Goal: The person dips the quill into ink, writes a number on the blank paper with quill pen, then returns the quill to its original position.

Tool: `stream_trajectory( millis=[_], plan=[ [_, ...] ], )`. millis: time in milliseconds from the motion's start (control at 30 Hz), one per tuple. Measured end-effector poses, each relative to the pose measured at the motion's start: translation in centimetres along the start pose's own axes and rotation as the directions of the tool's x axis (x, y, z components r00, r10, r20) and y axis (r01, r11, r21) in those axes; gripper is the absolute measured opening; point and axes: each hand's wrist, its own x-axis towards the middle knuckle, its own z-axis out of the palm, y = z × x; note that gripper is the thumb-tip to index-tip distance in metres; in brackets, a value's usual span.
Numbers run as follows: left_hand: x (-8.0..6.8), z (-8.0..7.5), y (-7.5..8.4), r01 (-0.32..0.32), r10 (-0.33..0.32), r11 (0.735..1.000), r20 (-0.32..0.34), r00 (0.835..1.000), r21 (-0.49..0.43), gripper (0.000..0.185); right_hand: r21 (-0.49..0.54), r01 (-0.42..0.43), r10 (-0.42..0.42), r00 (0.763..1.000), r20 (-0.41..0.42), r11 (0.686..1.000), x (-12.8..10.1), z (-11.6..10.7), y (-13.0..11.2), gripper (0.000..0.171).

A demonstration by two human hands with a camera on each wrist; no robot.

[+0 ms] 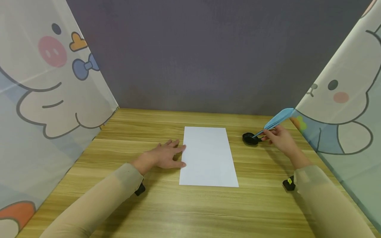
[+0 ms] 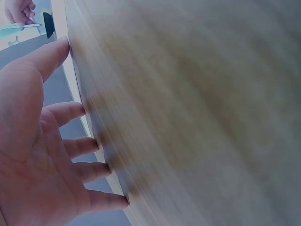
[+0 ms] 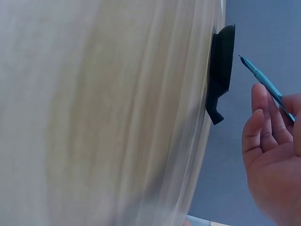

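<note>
A white sheet of paper lies on the wooden table in the head view. My left hand rests with spread fingers at its left edge, the thumb and index fingertip on the paper. In the left wrist view, the fingertips of that hand press down on the surface. My right hand pinches a light blue feather pen, its feather slanting up to the right. The nib points down over a small black dish with a short handle. From the right wrist view, the pen's nib is just above the dish, apart from it.
The wooden table ends at a dark grey back wall. Cloth panels with cartoon animals stand at the left and right; the right one is close to the feather. A small black device shows under each sleeve.
</note>
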Motion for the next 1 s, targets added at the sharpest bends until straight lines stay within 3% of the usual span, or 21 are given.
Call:
stream_trajectory(
  millis=[133,400,700,1000],
  plan=[
    [-0.01,0.02,-0.04,-0.001,0.001,1.000,0.001,1.000,0.000,0.090,-0.036,-0.016,0.016,1.000,0.011,0.999,0.13,0.34,-0.29,0.042],
    [0.01,0.02,-0.07,0.003,-0.003,1.000,0.003,1.000,0.001,0.089,-0.076,0.031,-0.030,0.999,0.016,0.997,0.34,0.82,-0.59,0.032],
    [0.10,0.10,-0.12,0.003,-0.003,1.000,0.001,1.000,0.011,0.090,-0.117,-0.001,0.006,0.999,0.043,0.993,0.21,0.71,-0.63,0.039],
    [0.01,0.02,0.00,0.003,-0.003,1.000,0.002,1.000,0.015,0.089,-0.088,-0.004,0.006,1.000,0.019,0.996,0.09,0.69,-0.50,0.039]
  ],
)
